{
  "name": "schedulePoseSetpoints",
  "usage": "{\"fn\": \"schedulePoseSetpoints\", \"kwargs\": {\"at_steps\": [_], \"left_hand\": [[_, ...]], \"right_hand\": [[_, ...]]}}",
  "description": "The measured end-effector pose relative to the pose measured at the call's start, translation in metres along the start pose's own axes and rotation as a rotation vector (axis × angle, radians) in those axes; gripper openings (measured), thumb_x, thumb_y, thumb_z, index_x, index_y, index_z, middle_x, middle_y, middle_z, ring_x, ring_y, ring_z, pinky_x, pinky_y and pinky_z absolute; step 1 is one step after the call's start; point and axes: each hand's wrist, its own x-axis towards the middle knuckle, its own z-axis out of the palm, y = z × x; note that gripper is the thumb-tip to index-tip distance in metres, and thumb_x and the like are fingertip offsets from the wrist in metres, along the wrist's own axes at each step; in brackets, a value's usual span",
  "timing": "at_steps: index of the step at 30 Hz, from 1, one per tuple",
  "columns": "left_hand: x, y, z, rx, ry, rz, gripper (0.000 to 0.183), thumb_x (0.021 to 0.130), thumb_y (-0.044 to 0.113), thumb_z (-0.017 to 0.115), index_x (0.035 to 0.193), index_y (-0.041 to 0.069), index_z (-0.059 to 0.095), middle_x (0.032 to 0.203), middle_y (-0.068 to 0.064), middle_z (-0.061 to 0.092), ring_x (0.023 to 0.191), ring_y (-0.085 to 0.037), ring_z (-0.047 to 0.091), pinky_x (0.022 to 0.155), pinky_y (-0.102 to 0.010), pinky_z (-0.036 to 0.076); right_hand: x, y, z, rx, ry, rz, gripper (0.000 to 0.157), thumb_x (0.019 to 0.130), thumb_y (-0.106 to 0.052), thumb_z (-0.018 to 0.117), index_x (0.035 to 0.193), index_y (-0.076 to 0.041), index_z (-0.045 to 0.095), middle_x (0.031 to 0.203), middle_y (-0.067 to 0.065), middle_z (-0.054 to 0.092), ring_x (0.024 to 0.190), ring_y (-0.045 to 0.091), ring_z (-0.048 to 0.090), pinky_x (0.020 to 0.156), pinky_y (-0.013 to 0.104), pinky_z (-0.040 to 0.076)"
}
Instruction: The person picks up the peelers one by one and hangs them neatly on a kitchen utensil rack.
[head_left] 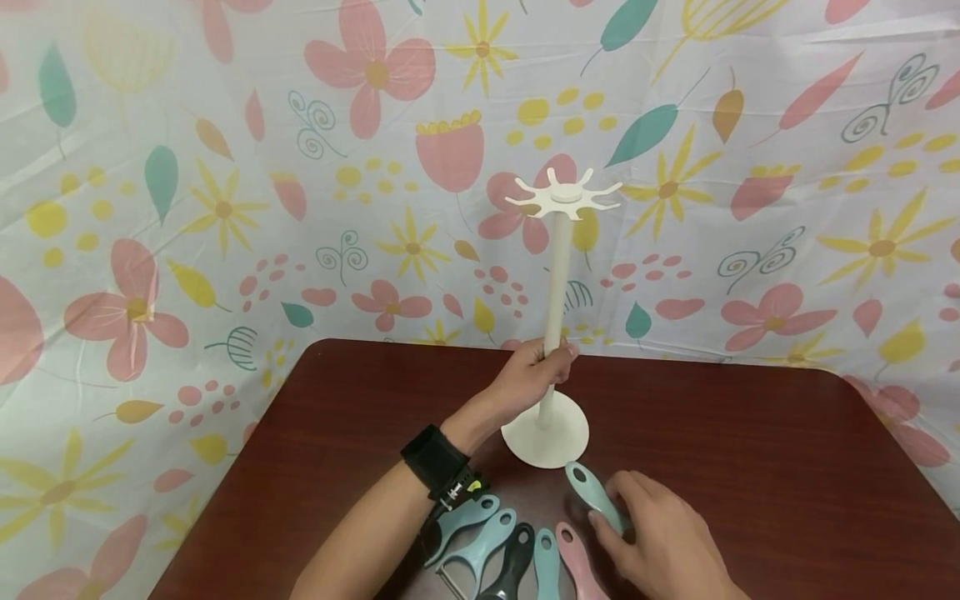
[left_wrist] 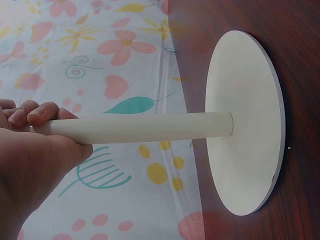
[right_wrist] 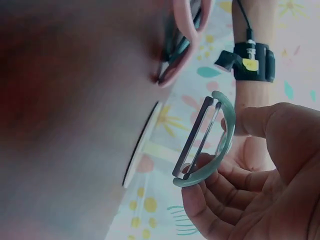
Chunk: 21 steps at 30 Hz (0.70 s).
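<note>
My left hand (head_left: pixel 534 368) grips the lower half of the pole of a cream-white utensil stand (head_left: pixel 557 283). A ring of upturned hooks tops the stand, and nothing hangs on them. Its round base (left_wrist: pixel 245 125) shows in the left wrist view. Lower right in the head view, my right hand (head_left: pixel 667 533) holds a mint-green peeler (head_left: pixel 588 492) between thumb and fingers. The handle's holed end points toward the stand's base. In the right wrist view the peeler's curved head (right_wrist: pixel 230 117) and metal blade face the camera, with the fingers around it.
Near the front edge several utensils lie fanned out: a light-blue one (head_left: pixel 468 515), a light-blue peeler (head_left: pixel 493 537), a black handle (head_left: pixel 517 557), a teal handle (head_left: pixel 547 562) and a pink peeler (head_left: pixel 576 554). A flowered cloth (head_left: pixel 375 208) hangs behind the dark-red table (head_left: pixel 750 467).
</note>
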Motion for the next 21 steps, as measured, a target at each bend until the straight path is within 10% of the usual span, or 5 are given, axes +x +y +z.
{"fn": "schedulePoseSetpoints", "kwargs": {"at_steps": [21], "left_hand": [[-0.001,0.003,-0.001,0.026,-0.010,0.001,0.042,0.107,0.019,0.041,0.080,-0.013,0.044,0.069,-0.011,0.032,0.061,-0.019,0.028,0.063,-0.027,0.031]], "right_hand": [[0.025,-0.002,-0.025,0.027,0.146,-0.041,0.024,0.076,-0.034,0.079,0.084,-0.026,0.057,0.071,-0.017,0.046,0.054,-0.003,0.046,0.047,0.025,0.040]]}}
